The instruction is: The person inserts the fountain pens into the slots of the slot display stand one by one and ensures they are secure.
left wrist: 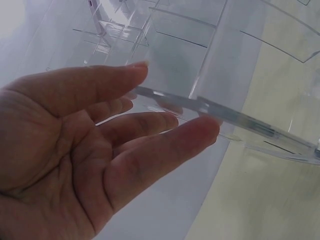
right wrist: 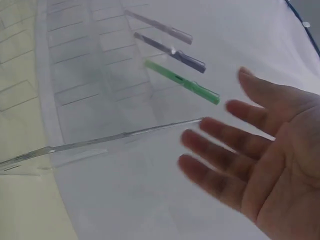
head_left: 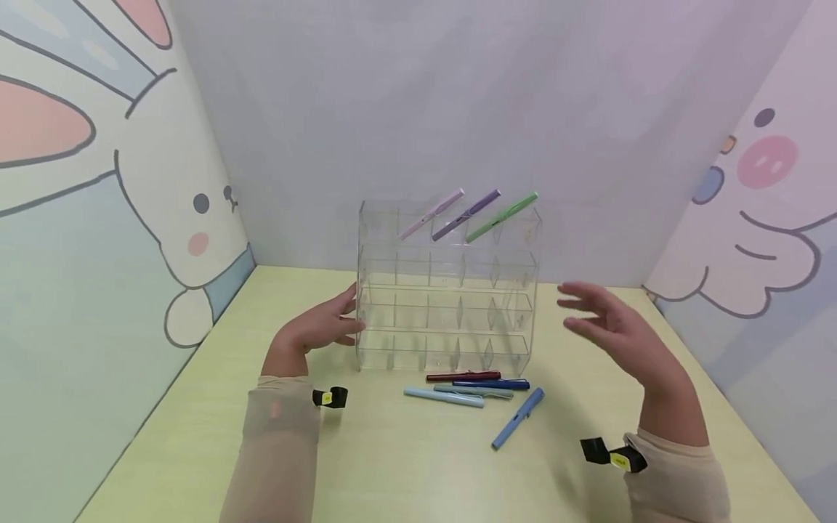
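A clear acrylic pen rack (head_left: pixel 445 290) with tiered compartments stands upright on the table. Three capped pens lean in its top tier: a pale pink pen (head_left: pixel 431 214), a purple pen (head_left: pixel 466 216) and a green pen (head_left: pixel 502 218). At the rack's left side is my left hand (head_left: pixel 323 319), its extended fingers touching the side panel's edge. My right hand (head_left: pixel 608 323) hovers apart from the rack's right side, holding nothing, fingers loosely spread. In the right wrist view, this hand (right wrist: pixel 265 145) is near the green pen (right wrist: pixel 182 81).
In front of the rack lie a dark red pen (head_left: pixel 463 376), a dark blue pen (head_left: pixel 490 384), a grey-blue pen (head_left: pixel 474 392), a light blue pen (head_left: pixel 445 396) and, slanted, a mid-blue pen (head_left: pixel 518 419). Cartoon-printed walls (head_left: pixel 163 240) border the pale yellow table (head_left: pixel 366 465).
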`<state>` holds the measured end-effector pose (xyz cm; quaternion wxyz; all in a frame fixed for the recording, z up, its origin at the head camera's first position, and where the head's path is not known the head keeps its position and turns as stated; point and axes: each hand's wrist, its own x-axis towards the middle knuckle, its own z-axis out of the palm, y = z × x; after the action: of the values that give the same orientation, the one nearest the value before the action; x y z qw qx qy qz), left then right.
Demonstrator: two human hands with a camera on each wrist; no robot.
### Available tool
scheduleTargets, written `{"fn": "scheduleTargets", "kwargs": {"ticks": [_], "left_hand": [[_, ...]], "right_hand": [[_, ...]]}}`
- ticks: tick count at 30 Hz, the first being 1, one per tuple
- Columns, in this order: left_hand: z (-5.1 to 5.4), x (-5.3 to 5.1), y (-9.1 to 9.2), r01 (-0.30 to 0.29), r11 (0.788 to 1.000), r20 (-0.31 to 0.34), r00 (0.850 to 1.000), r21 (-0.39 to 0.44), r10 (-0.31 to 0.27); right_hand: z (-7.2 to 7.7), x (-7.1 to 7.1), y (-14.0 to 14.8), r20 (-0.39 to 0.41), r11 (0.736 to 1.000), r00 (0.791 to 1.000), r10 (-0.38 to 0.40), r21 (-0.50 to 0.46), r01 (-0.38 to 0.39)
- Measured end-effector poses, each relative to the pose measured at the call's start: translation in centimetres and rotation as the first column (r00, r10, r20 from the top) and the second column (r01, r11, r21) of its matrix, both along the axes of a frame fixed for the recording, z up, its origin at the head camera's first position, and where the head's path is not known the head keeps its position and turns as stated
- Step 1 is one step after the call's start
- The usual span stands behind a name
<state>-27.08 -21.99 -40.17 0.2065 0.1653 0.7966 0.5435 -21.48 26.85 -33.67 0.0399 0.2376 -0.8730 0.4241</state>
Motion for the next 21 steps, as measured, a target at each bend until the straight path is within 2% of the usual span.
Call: {"fn": "scheduleTargets", "kwargs": {"ticks": [2, 5, 8, 12, 17, 21], "left_hand": [[0.0, -0.1, -0.1, 0.003, 1.0, -0.004, 1.0, 0.002, -0.003], [0.1, -0.1, -0.2, 0.002, 1.0, -0.004, 1.0, 0.0, -0.002], [0.2, 0.0, -0.2, 0.015, 1.0, -0.004, 1.0, 0.004, -0.015], [0.1, 0.0, -0.2, 0.021, 1.0, 0.001, 1.0, 0.011, -0.021], [0.1, 0.1, -0.1, 0.006, 1.0, -0.002, 1.0, 0.006, -0.006], [0.3, 0.3, 0.0, 0.003, 1.0, 0.006, 1.0, 0.001, -0.003]], "right_hand": [[0.2, 0.5, 0.4, 0.084, 0.989, 0.996, 0.019, 0.144, -0.031], [0.2, 0.8, 0.6, 0.189, 0.955, 0.981, 0.046, 0.281, -0.099], [-0.2, 0.7, 0.3, 0.285, 0.923, 0.957, 0.061, 0.35, -0.163], [-1.5, 0.1, -0.7, 0.411, 0.897, 0.909, 0.068, 0.374, -0.236], [-4.0, -0.8, -2.6, 0.474, 0.858, 0.881, 0.001, 0.453, -0.244], [-5.5, -1.2, -3.7, 0.479, 0.809, 0.876, -0.061, 0.538, -0.238]]}}
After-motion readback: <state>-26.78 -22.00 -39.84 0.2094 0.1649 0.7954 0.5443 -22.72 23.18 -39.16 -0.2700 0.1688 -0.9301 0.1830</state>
